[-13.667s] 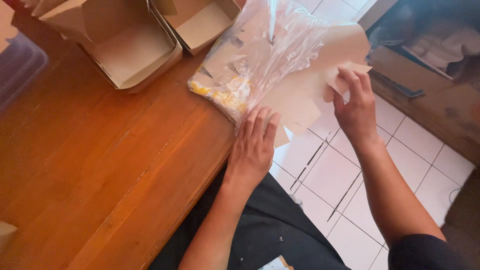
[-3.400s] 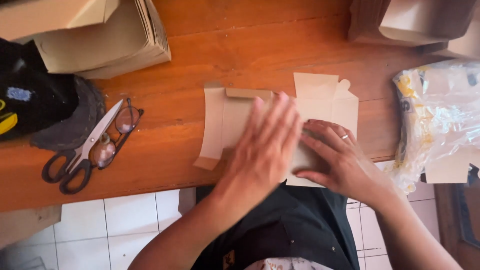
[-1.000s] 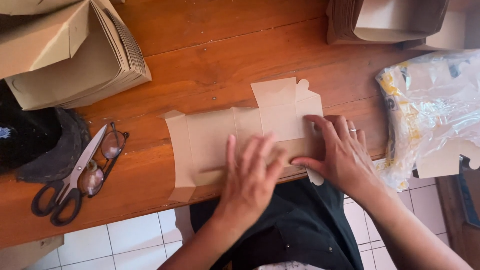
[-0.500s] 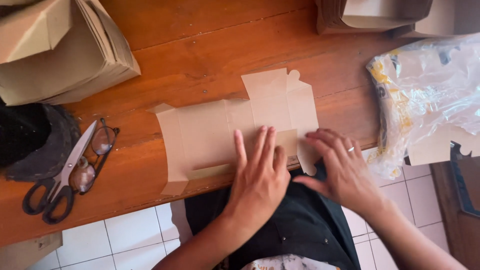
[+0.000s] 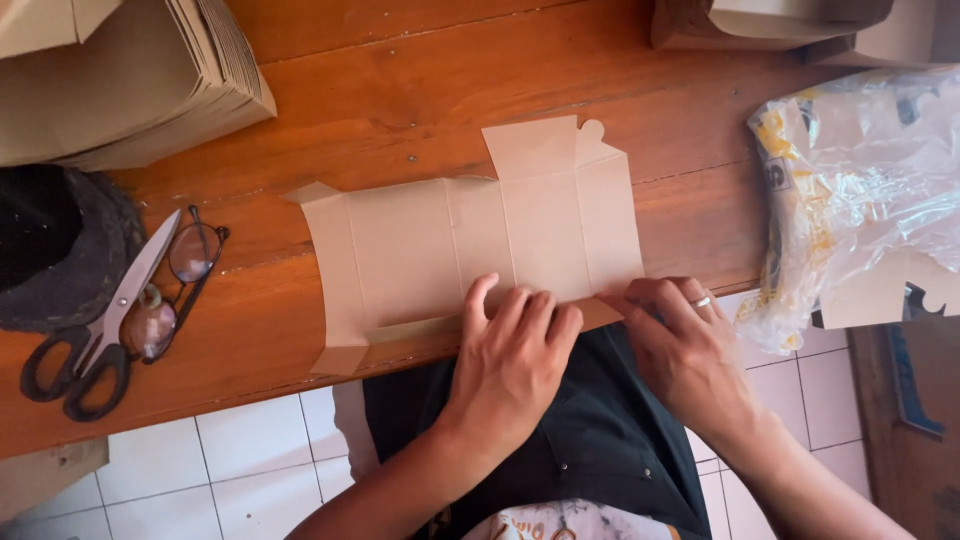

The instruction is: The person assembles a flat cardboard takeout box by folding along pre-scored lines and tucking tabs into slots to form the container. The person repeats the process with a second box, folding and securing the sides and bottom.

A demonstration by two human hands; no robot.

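A flat brown cardboard box blank [image 5: 470,245] lies on the wooden table [image 5: 400,90], reaching its near edge. My left hand [image 5: 515,350] presses palm down on the blank's near edge, fingers spread on the cardboard. My right hand [image 5: 680,340], with a ring on one finger, pinches the blank's near right flap at the table edge. Creases divide the blank into several panels, with tabs at the far side and at the left end.
Scissors [image 5: 95,325] and eyeglasses [image 5: 175,290] lie at the left beside a dark cap [image 5: 55,245]. A stack of flat cardboard blanks [image 5: 130,80] sits far left. A clear plastic bag [image 5: 860,190] holds more blanks at right. Folded boxes [image 5: 790,20] stand far right. Tiled floor below.
Over the last second both hands slid toward the blank's near edge. My right hand moved from on top of the blank to its near right flap. The blank lies more spread out.
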